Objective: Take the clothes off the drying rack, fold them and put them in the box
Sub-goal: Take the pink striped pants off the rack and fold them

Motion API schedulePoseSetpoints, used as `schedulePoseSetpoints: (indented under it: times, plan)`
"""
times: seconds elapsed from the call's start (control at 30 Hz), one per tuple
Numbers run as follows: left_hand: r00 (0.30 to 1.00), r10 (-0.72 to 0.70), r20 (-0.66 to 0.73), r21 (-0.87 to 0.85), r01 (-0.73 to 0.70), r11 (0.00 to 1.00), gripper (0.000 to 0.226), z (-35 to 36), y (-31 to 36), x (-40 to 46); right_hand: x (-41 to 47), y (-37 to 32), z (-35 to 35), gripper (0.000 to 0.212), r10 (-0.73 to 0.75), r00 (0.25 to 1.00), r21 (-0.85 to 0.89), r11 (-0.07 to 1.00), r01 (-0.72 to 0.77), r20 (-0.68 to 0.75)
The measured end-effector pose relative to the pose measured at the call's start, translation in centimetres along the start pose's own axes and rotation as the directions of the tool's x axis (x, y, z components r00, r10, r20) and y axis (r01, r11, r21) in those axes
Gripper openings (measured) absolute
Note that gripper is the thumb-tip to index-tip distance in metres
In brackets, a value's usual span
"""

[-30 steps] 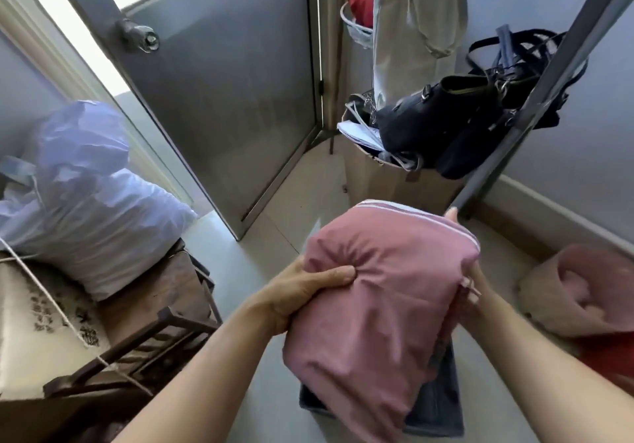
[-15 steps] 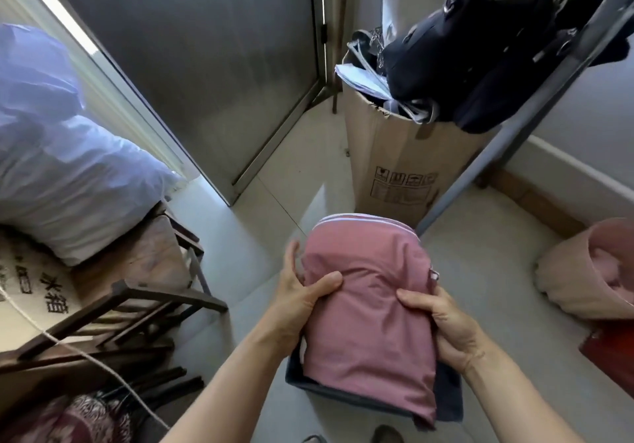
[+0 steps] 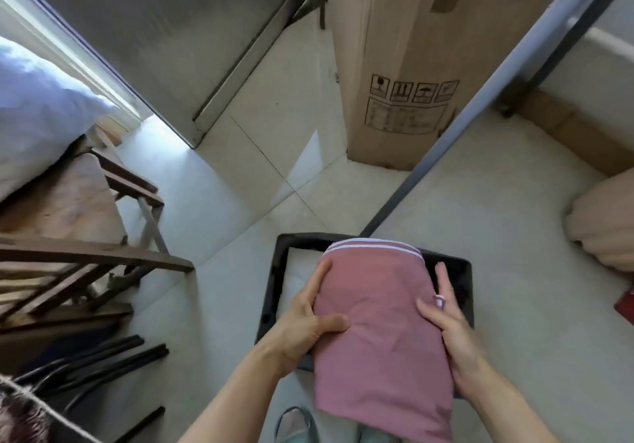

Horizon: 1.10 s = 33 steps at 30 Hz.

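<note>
Left hand point(image 3: 305, 319) and right hand point(image 3: 449, 326) grip the garment point(image 3: 377, 326) by its sides, fingers curled round the edges; this likely keeps the fold intact. It hangs over the box point(image 3: 274, 271), far rim visible.

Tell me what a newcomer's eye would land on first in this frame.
First, the folded pink garment at bottom centre, held from both sides by the left hand and right hand over a dark box on the floor. Next, the tall cardboard carton standing behind it, with a grey metal pole slanting across its right side.

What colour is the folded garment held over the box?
Dusty pink folded garment with white stripes at its top edge; head view.
</note>
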<state>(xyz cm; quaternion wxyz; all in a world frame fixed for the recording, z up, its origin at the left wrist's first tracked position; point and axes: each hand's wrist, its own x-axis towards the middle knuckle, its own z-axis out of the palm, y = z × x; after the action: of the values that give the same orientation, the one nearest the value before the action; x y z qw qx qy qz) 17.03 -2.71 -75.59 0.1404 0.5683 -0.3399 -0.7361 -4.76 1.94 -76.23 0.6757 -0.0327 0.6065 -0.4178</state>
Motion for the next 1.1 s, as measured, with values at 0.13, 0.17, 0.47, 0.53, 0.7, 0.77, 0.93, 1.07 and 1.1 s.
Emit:
schedulePoseSetpoints:
  times: [0.13,0.17,0.47,0.53,0.7,0.77,0.93,1.07,1.1]
  plan:
    - [0.996,-0.087,0.021,-0.003,0.087,0.996,0.092,1.3,-3.8,3.3,2.6,2.9,-3.4,0.071,-0.01,1.0,-0.14,0.99,0.011,0.01]
    - [0.994,-0.105,0.034,0.004,0.105,0.994,0.092,1.5,-4.7,3.9,3.2,3.7,-4.2,0.064,0.031,0.999,-0.127,0.991,-0.03,0.007]
    - [0.979,-0.2,0.038,0.028,0.199,0.98,0.101,2.5,-10.9,7.9,6.8,8.5,-8.7,0.077,0.196,0.977,-0.022,0.981,-0.195,0.082]
    - [0.987,-0.15,0.055,0.086,0.145,0.986,0.102,2.1,-10.8,9.0,8.2,8.2,-8.6,0.071,0.15,0.985,-0.062,0.987,-0.145,0.08]
    - [0.98,0.199,0.016,0.278,-0.195,0.941,0.102,1.4,-10.6,12.5,12.5,6.9,-7.5,0.076,-0.119,0.981,-0.167,0.975,0.144,0.153]
    - [0.951,0.309,-0.005,0.326,-0.291,0.9,0.1,1.3,-11.4,14.3,14.3,6.7,-7.4,0.077,-0.216,0.958,-0.221,0.941,0.256,0.19]
    - [0.957,0.289,0.012,0.316,-0.278,0.907,0.1,0.7,-15.2,20.2,20.3,10.1,-9.1,0.082,-0.233,0.967,-0.248,0.935,0.252,0.106]
    - [0.986,0.156,-0.054,0.196,-0.143,0.97,0.098,0.6,-16.9,23.4,24.1,12.9,-9.9,0.074,-0.227,0.972,-0.271,0.941,0.204,-0.057]
    - [0.988,0.146,-0.051,0.198,-0.133,0.971,0.098,0.4,-17.1,23.8,24.6,13.2,-10.0,0.075,-0.236,0.969,-0.288,0.935,0.207,-0.069]
